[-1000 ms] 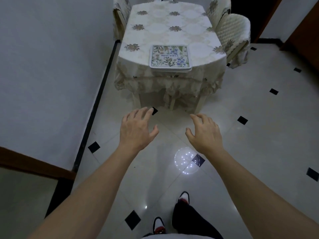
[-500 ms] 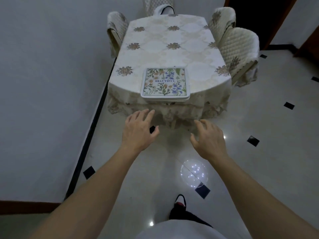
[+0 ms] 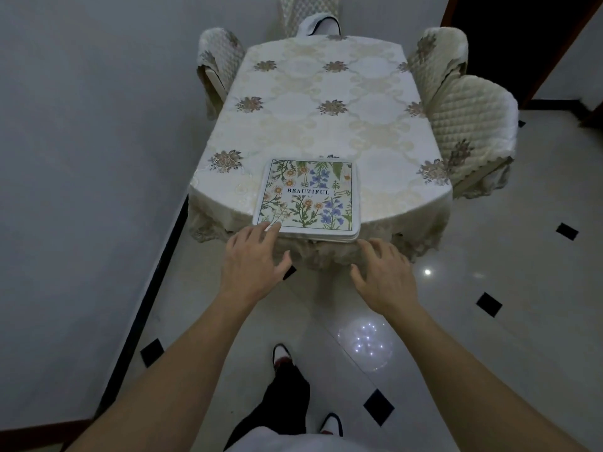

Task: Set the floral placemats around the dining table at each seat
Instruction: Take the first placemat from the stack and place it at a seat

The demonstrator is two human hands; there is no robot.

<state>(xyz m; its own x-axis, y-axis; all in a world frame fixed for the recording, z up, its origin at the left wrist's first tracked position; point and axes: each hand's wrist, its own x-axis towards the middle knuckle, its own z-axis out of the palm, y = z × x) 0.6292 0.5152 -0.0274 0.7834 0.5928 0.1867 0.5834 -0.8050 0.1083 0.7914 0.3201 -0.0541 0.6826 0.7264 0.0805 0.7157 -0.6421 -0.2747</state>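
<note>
A stack of floral placemats (image 3: 308, 195), the top one printed with flowers and the word BEAUTIFUL, lies at the near edge of the dining table (image 3: 326, 102), which is draped in a cream patterned cloth. My left hand (image 3: 253, 264) is stretched out with fingers apart, its fingertips at the stack's near left corner. My right hand (image 3: 383, 275) is also spread, just below the stack's near right corner, holding nothing. Both forearms reach forward from the bottom of the view.
Quilted covered chairs stand around the table: one at the left (image 3: 218, 66), one at the far end (image 3: 310, 14), two on the right (image 3: 473, 125). A grey wall runs along the left. The floor (image 3: 522, 321) is glossy white tile with small black diamonds. My feet show below.
The table and placemat stack have come much closer in view as I walked forward. Both hands have risen to the stack's near edge, the left fingertips now at its corner.
</note>
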